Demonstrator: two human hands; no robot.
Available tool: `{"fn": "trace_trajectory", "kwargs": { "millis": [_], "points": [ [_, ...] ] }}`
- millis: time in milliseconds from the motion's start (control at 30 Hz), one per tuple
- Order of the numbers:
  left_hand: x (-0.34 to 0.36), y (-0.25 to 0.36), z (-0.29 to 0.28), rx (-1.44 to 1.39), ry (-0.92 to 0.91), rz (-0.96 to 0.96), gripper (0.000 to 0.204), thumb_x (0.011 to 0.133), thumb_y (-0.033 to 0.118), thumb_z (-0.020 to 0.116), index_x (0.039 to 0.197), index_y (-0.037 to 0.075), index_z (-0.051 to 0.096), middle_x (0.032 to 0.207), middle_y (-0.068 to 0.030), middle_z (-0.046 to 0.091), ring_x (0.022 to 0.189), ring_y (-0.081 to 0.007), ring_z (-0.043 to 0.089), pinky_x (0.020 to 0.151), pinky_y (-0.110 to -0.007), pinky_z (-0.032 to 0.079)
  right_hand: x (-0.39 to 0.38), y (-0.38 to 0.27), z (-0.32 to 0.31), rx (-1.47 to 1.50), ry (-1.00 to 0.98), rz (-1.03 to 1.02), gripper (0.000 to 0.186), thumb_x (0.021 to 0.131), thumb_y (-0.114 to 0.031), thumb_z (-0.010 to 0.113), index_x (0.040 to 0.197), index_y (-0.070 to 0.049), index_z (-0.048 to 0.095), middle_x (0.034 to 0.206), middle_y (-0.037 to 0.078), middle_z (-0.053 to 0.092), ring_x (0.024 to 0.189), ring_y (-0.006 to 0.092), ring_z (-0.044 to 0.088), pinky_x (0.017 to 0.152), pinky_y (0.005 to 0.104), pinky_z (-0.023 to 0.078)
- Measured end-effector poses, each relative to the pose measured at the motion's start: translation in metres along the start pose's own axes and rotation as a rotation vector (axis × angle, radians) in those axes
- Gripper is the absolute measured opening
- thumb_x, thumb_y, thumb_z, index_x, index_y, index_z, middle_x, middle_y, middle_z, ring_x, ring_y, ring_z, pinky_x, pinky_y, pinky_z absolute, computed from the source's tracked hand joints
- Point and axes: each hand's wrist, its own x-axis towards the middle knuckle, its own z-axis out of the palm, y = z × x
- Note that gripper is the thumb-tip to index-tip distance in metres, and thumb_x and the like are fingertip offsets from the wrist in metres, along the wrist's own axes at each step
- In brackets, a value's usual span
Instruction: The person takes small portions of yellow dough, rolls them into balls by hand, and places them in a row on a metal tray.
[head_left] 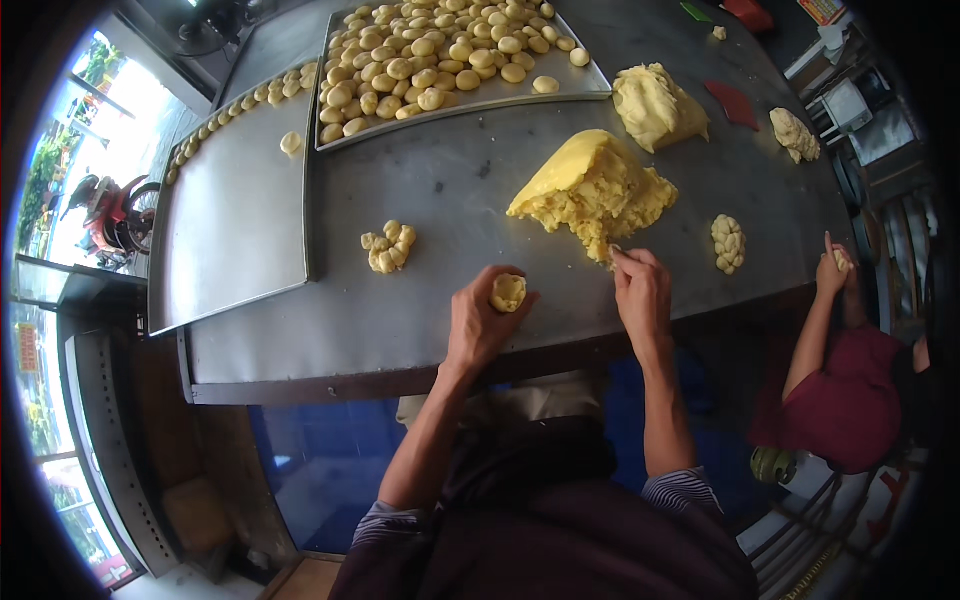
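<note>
My left hand (478, 318) is curled round a small hollowed dough piece (509, 293), its opening facing up and yellow inside, just over the table's near edge. My right hand (642, 285) is closed, fingertips pressed at the lower tip of a crumbly yellow filling mound (598, 190). Whether a small tool sits in those fingers is too hidden to tell. Behind the mound rests a large pale dough lump (657, 105). A cluster of small dough pieces (388, 246) lies left of my left hand; another dough cluster (728, 244) lies right of my right hand.
Many round dough balls fill a metal tray (590, 92) at the back. A second tray (235, 225) at left has dough balls along its far edges. A red scraper (732, 104) and a dough lump (795, 135) lie far right. A co-worker's hand (832, 268) holds dough at the right corner.
</note>
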Motion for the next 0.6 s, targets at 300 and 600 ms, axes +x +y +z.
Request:
{"fn": "trace_trajectory", "kwargs": {
  "millis": [300, 600],
  "points": [
    [0.001, -0.016, 0.003, -0.026, -0.07, 0.123, 0.029, 0.077, 0.009, 0.08, 0.102, 0.004, 0.067, 0.087, -0.0148, 0.069, 0.083, -0.035, 0.069, 0.074, -0.041, 0.054, -0.025, -0.088, 0.02, 0.665, -0.254, 0.073, 0.041, 0.087, -0.002, 0.073, 0.127, -0.002, 0.067, 0.089, 0.013, 0.073, 0.076, 0.0232, 0.07, 0.071, 0.0324, 0.056],
    [0.0, -0.012, -0.005, 0.059, -0.098, 0.035, 0.02, 0.09, 0.018, 0.075, 0.1, 0.001, 0.069, 0.093, -0.0159, 0.067, 0.082, -0.0356, 0.067, 0.075, -0.042, 0.054, 0.001, -0.057, -0.001, 0.407, -0.062, -0.01, 0.058, 0.078, -0.003, 0.078, 0.132, -0.005, 0.057, 0.119, 0.018, 0.056, 0.112, 0.0333, 0.057, 0.084, 0.0437, 0.052]
  ]
}}
